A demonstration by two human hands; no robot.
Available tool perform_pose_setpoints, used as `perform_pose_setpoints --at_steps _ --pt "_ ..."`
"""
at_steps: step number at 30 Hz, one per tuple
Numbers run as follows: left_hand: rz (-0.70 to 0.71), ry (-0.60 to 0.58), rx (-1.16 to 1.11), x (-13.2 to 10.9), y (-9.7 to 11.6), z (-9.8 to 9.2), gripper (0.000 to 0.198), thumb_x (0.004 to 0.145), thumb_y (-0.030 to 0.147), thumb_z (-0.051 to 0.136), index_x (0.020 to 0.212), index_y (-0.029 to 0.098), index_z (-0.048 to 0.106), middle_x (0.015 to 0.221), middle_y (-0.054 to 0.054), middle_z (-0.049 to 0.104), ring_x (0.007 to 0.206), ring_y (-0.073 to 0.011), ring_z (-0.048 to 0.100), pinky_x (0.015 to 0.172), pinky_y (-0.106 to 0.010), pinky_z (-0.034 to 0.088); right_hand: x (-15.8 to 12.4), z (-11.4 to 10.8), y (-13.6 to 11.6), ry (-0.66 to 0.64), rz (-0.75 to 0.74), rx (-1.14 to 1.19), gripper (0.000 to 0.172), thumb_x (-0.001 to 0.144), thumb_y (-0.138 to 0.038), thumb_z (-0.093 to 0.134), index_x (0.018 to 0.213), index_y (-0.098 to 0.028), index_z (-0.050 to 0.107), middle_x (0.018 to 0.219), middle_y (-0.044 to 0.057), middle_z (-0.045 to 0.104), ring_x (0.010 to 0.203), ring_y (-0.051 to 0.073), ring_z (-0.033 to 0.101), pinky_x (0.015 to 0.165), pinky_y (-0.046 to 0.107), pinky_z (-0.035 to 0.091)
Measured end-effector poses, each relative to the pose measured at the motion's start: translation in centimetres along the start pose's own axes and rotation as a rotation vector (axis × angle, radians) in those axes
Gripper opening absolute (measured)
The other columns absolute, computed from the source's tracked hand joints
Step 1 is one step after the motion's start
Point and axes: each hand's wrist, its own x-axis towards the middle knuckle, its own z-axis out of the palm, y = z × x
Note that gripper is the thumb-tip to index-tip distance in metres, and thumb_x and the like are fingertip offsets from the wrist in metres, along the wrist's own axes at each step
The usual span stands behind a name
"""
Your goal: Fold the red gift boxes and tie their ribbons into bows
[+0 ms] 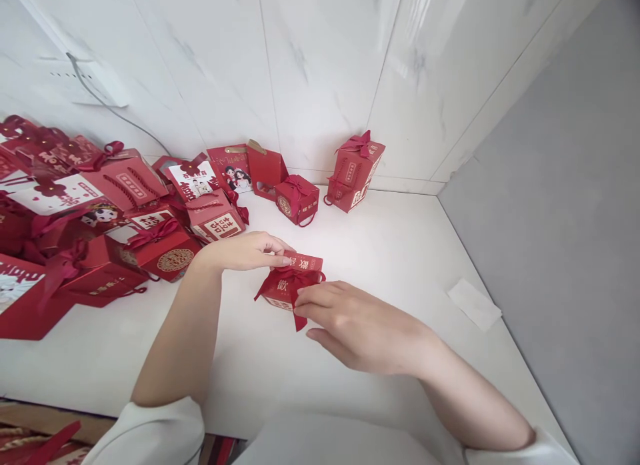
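A small red gift box with pale Chinese characters sits on the white table in front of me. A dark red ribbon is tied round it in a bow, its tails hanging toward the near side. My left hand grips the box at its far left, the thumb on its top and the other fingers partly hidden behind it. On the right, my right hand touches the ribbon and the near right side of the box with stretched fingertips. Its thumb stands apart below them, holding nothing.
Many red gift boxes with bows are piled at the left. A cube-shaped box and a taller box stand near the tiled wall. A white paper slip lies at the table's right edge. A grey cable runs down the wall.
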Motion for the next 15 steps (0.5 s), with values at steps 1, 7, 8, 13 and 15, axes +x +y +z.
perform_pose_setpoints --at_steps 1,7,8,13,15 --pt "0.01 -0.002 0.005 0.0 0.0 0.0 0.048 0.088 0.059 0.051 0.107 0.022 0.074 0.115 -0.004 0.072 0.1 -0.0223 0.064 0.088 -0.026 0.046 0.1 0.1 0.0 0.035 -0.017 -0.008 0.023 0.098 -0.022 0.049 0.111 -0.014 0.066 0.119 0.011 0.066 0.108 0.021 0.061 0.096 0.037 0.051" --pt "0.037 -0.061 0.006 0.3 0.7 0.4 0.042 0.089 0.054 0.05 0.101 0.022 0.076 0.098 -0.004 0.075 0.09 -0.0194 0.064 0.081 -0.025 0.044 2.1 3.8 -0.2 0.111 -0.162 -0.238 0.03 0.1 -0.021 0.044 0.088 -0.014 0.07 0.149 0.013 0.046 0.138 0.029 0.039 0.119 0.052 0.026" --pt "0.034 -0.084 0.007 0.3 0.9 0.6 0.042 0.09 0.053 0.049 0.1 0.022 0.076 0.097 -0.004 0.075 0.089 -0.0191 0.064 0.08 -0.024 0.044 2.3 4.2 -0.2 0.097 -0.152 -0.251 0.029 0.1 -0.023 0.045 0.089 -0.013 0.07 0.151 0.013 0.043 0.14 0.029 0.037 0.12 0.054 0.023" --pt "0.009 -0.089 -0.003 0.3 1.1 0.8 0.04 0.091 0.05 0.047 0.1 0.022 0.075 0.093 -0.004 0.074 0.085 -0.0184 0.062 0.076 -0.024 0.043 2.1 4.2 -0.2 0.068 -0.102 -0.175 0.035 0.101 -0.03 0.043 0.122 -0.008 0.06 0.14 0.014 0.055 0.139 0.027 0.04 0.124 0.054 0.014" --pt "0.002 -0.069 -0.02 0.3 0.9 0.8 0.039 0.09 0.05 0.049 0.099 0.021 0.074 0.093 -0.004 0.073 0.084 -0.0181 0.061 0.074 -0.025 0.043 1.8 3.5 -0.2 0.047 -0.082 -0.128 0.035 0.102 -0.025 0.041 0.128 -0.007 0.056 0.133 0.014 0.06 0.137 0.026 0.042 0.123 0.053 0.016"
